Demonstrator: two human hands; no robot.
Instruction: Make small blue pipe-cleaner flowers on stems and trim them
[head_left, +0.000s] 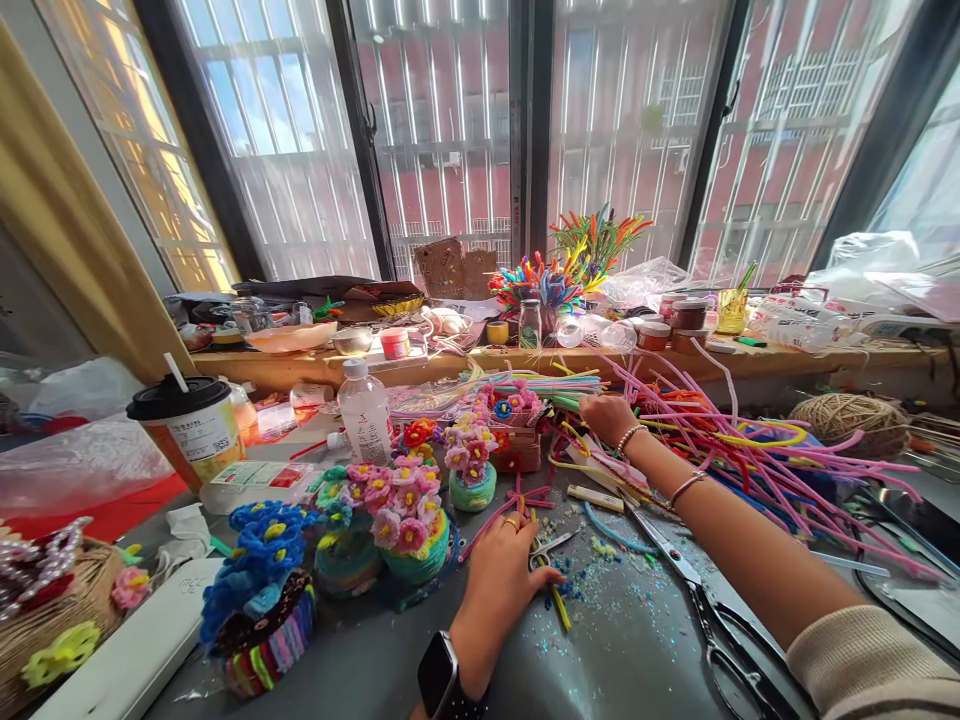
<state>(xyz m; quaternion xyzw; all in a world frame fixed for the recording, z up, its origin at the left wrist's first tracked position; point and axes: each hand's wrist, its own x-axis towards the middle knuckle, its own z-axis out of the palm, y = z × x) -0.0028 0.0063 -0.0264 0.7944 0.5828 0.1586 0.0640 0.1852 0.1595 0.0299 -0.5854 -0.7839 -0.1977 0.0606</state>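
Note:
My left hand [501,568], with a ring and a watch, rests low over the grey table. Its fingers are curled around the handles of small silver scissors [559,543], whose blades point right. Beside the thumb lies a yellow pipe cleaner [561,608], and pink pipe cleaners [516,497] reach past the fingertips. Farther back, my right hand [607,418] is stretched out to the bundle of pipe cleaners, its fingers closed at some pale green ones [568,397]. The fingertips are partly hidden. Large black-handled scissors [697,590] lie open under my right forearm.
Pots of fuzzy flowers, pink [409,515] and blue [262,575], stand left. Behind them are a plastic bottle [365,410] and a lidded drink cup [191,430]. Pink pipe cleaners [757,465] and a twine ball [851,422] lie right. Jars line the wooden sill [420,362].

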